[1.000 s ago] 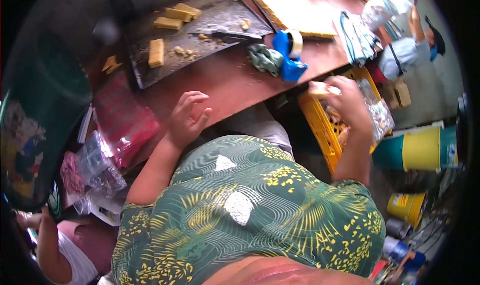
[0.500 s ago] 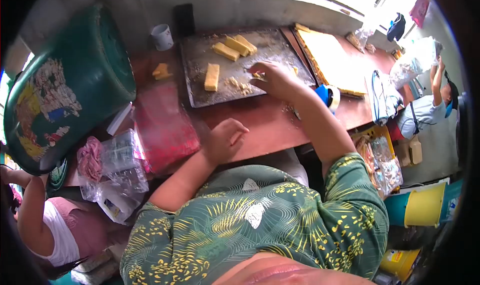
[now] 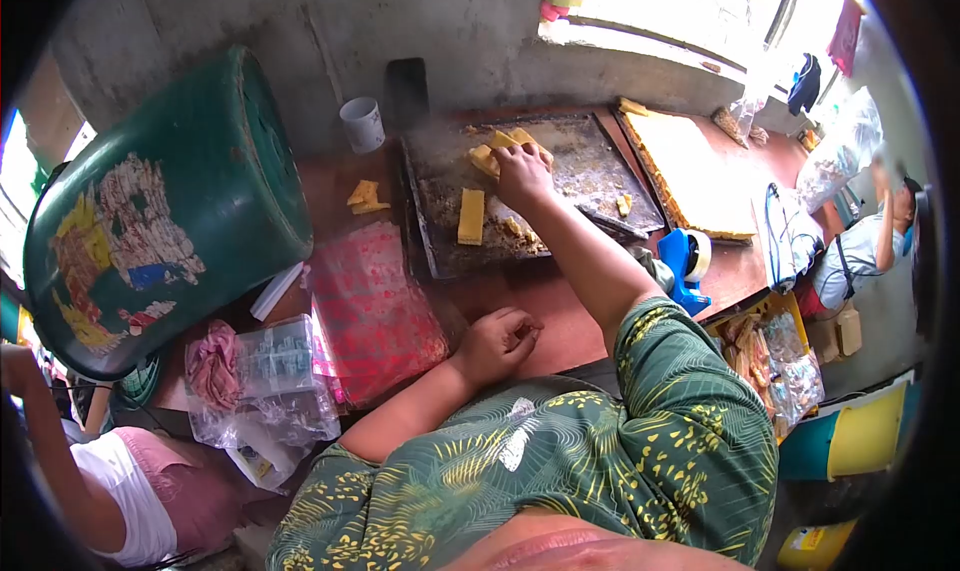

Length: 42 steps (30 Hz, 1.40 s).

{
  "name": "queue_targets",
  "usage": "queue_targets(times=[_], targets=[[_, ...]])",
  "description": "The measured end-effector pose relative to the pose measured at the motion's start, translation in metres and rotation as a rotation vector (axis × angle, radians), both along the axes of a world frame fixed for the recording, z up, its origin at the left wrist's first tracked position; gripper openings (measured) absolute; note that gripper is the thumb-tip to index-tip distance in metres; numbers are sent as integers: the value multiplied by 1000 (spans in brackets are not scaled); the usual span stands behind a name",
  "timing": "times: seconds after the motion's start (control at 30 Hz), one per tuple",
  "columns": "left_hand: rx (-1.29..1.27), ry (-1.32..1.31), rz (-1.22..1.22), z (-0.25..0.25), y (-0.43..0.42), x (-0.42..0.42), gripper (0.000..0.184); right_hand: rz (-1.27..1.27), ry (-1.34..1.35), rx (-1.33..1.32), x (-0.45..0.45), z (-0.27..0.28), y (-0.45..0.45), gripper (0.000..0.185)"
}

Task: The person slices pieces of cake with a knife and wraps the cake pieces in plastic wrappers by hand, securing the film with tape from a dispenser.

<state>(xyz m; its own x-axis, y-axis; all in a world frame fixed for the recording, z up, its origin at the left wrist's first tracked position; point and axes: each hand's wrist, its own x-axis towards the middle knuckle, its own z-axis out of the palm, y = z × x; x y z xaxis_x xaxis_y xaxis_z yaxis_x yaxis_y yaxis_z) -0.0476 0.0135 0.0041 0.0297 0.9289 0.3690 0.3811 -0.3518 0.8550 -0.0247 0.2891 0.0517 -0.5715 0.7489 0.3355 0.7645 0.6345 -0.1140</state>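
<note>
The right hand (image 3: 526,177) reaches to the upper middle of the frame, its fingers bent down over the cluster of bars (image 3: 484,161) on the tray (image 3: 430,255). The back of that hand hides the fingertips, so whether it grips a bar I can't fairly tell. The left hand (image 3: 497,346), at the centre of the frame, is by the front edge of the bench (image 3: 577,313), its fingers loosely bent with a small gap to the thumb. One lone bar (image 3: 471,217) lies on the tray below the cluster, crumbs (image 3: 520,233) just beside it to the right. Left of the tray are some scraps (image 3: 367,197), with a mug (image 3: 362,125) above them. A knife (image 3: 615,223) lies across the tray's lower right. Farther right lies the slab (image 3: 692,176), with a tape dispenser (image 3: 684,271) below it. The red plastic (image 3: 372,311) is spread left of centre, beside the green drum (image 3: 150,221) at far left
</note>
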Motion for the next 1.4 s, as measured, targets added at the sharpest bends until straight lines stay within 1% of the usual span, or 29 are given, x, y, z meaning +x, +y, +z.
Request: queue_targets(times=[0.1, 0.2, 0.3, 0.33, 0.37, 0.4, 0.43, 0.47, 0.5, 0.53, 0.6, 0.67, 0.7, 0.73, 0.8, 0.87, 0.9, 1.0, 1.1, 1.17, 1.23, 1.33, 1.4], targets=[[44, -1, 42, -3, 1, 1, 14, -4, -33, -99, -1, 11, -4, 36], [20, -50, 52, 2, -4, -1, 12, -37, 60, -74, 8, 7, -5, 36], [55, -54, 105, 11, -9, -3, 11, 39, 220, -286, 51, 30, -38, 41], [95, -48, 117, 11, -11, -7, 10, 153, 394, -199, 72, 16, -44, 47], [140, -43, 131, 11, -11, -12, 10, 152, 442, -276, 93, 14, -55, 49], [190, -40, 146, 13, -11, -18, 9, 192, 544, -317, 115, 4, -64, 50], [259, -4, 228, 17, -15, -26, 10, 277, 642, -311, 137, -3, -74, 50], [323, 31, 308, 21, -22, -37, 11, 260, 689, -321, 160, -7, -93, 50], [362, 116, 427, 21, -26, -54, 13, 384, 872, -426, 181, -30, -99, 53], [398, 200, 543, 21, -31, -74, 14, 408, 878, -491, 202, -36, -113, 58], [330, 278, 722, 41, -44, -102, 23, 453, 982, -715, 237, -58, -131, 57], [146, 606, 886, 29, -52, -130, 34, 424, 1181, -970, 257, -76, -141, 58], [15, 680, 849, 0, -56, -149, 40, 427, 1248, -991, 261, -83, -142, 57], [-39, 626, 835, -5, -58, -151, 36, 403, 1315, -922, 260, -83, -142, 54], [-147, 532, 769, -11, -56, -163, 33, 380, 1346, -931, 260, -82, -137, 52], [-124, 481, 745, -12, -55, -168, 31, 377, 1351, -915, 257, -81, -133, 44], [-105, 456, 738, -8, -55, -166, 30, 368, 1361, -925, 255, -81, -131, 44], [-30, 532, 702, -2, -62, -151, 25, 372, 1367, -971, 256, -79, -132, 44], [-136, 444, 735, -21, -61, -156, 25, 391, 1381, -1004, 258, -81, -129, 48], [-126, 463, 705, -26, -64, -165, 25, 389, 1390, -1010, 258, -83, -129, 49], [-158, 472, 664, -13, -67, -157, 26, 415, 1393, -1022, 259, -84, -129, 49], [-226, 781, 752, 4, -71, -130, 28, 407, 1387, -1019, 257, -80, -132, 50], [-229, 530, 732, -20, -66, -151, 30, 403, 1377, -1025, 258, -80, -133, 51]])
